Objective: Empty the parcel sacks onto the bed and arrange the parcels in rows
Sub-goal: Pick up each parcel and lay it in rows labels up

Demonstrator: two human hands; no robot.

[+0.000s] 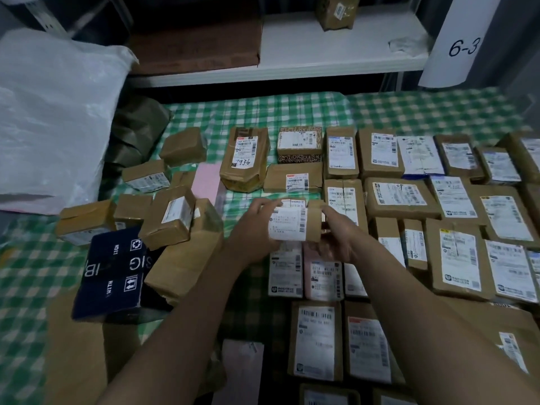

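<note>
Both my hands hold one small brown parcel with a white label (293,225) above the middle of the bed (26,258). My left hand (254,229) grips its left end and my right hand (339,238) grips its right end. To the right, several brown labelled parcels (400,197) lie label-up in rows on the green checked sheet. A loose heap of unsorted parcels (172,217) and a dark blue box (114,270) lies to the left. A white parcel sack (49,112) slumps at the far left.
A white shelf (336,51) runs behind the bed with one brown parcel (336,11) on it. A white post marked 6-3 (464,39) stands at the right. A pink flat packet (207,179) lies beside the heap. Bare sheet shows at the far right back.
</note>
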